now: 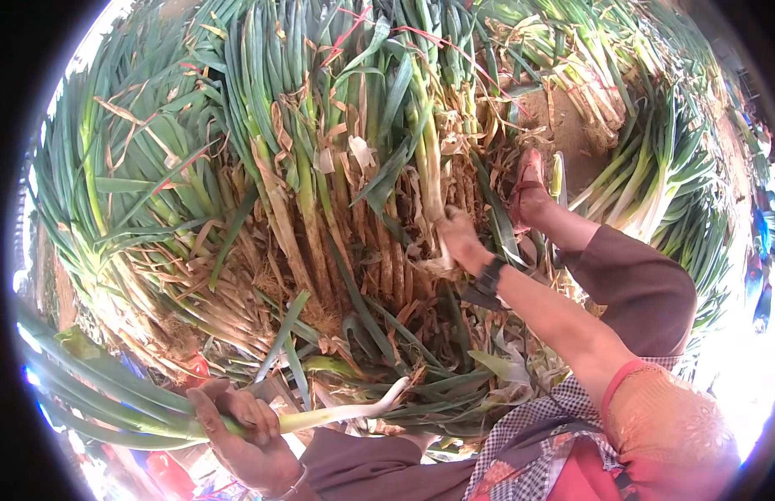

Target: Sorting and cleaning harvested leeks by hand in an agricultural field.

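at far left, green-leaved onion stalks with brown, rooty bases [141, 305] look uncleaned. next, the left hand [247, 426] is closed around 1 long green onion with a smooth white stem [341, 415], held low near the lap; its peeling seems done. in the middle, a dense row of brown-husked upright stalks [300, 225] appears left to do, and the right hand [461, 238] grips 1 pale-based green stalk [431, 163] low down there. at right, a pile of clean white-stemmed green onions [644, 200] looks finished.
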Action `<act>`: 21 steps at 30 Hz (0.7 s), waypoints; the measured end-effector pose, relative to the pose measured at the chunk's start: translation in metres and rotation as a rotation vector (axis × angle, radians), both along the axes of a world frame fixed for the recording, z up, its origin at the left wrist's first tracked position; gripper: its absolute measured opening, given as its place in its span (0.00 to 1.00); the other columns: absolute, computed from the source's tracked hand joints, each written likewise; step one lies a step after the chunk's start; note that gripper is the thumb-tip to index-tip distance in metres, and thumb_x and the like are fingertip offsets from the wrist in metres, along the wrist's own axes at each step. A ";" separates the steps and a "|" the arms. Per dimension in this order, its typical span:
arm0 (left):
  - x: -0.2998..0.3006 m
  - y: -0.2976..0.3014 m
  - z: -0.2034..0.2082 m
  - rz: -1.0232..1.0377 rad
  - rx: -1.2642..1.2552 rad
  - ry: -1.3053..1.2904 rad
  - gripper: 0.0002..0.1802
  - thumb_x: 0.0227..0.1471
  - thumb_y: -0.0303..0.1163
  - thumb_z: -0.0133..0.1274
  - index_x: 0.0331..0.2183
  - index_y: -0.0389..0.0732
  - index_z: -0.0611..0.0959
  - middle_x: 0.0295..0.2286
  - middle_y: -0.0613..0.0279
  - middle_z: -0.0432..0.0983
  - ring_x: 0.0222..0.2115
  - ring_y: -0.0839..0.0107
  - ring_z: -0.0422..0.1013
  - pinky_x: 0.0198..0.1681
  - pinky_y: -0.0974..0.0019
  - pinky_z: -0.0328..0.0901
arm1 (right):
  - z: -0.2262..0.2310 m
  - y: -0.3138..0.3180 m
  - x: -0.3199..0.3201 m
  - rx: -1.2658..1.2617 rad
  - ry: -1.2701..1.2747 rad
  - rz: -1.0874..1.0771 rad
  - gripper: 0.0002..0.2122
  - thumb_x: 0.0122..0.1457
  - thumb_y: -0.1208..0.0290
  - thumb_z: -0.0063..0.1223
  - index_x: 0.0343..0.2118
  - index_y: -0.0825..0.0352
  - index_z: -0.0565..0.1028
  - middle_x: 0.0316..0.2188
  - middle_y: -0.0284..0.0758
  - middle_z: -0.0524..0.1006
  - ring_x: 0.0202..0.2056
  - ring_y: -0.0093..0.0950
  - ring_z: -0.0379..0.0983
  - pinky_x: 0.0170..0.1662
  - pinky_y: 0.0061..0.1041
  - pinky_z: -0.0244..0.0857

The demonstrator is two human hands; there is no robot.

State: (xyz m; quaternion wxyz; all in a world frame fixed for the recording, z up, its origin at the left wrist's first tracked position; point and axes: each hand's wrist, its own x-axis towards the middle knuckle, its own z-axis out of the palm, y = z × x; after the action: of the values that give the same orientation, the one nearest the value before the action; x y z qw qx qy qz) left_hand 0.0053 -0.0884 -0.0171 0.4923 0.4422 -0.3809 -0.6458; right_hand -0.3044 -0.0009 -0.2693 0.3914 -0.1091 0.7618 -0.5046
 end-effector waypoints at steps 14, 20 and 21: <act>0.001 0.029 0.025 -0.189 -0.136 -0.102 0.17 0.60 0.46 0.52 0.34 0.40 0.80 0.12 0.73 0.61 0.09 0.86 0.52 0.10 0.76 0.47 | 0.053 0.078 0.078 -0.239 -0.564 -0.257 0.13 0.62 0.58 0.54 0.34 0.63 0.69 0.20 0.28 0.68 0.18 0.21 0.65 0.20 0.23 0.61; 0.003 0.040 0.037 -0.270 -0.107 -0.071 0.15 0.59 0.41 0.54 0.31 0.37 0.82 0.12 0.72 0.64 0.09 0.85 0.53 0.10 0.77 0.48 | 0.146 0.075 0.081 -0.607 -0.856 0.160 0.10 0.61 0.63 0.57 0.33 0.62 0.69 0.21 0.26 0.68 0.18 0.16 0.63 0.19 0.18 0.57; 0.006 0.041 0.039 -0.311 -0.126 -0.072 0.15 0.59 0.42 0.53 0.32 0.38 0.82 0.12 0.73 0.64 0.09 0.85 0.53 0.10 0.77 0.49 | 0.160 0.075 0.091 -0.561 -0.746 0.217 0.09 0.61 0.64 0.57 0.33 0.62 0.69 0.21 0.26 0.68 0.19 0.15 0.64 0.18 0.18 0.57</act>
State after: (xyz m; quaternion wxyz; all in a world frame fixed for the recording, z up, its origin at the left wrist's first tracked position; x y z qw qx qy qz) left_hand 0.0113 -0.0471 0.0221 0.3991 0.3692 -0.5019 -0.6726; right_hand -0.2138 0.0745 -0.1091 0.6441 -0.1007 0.3880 -0.6515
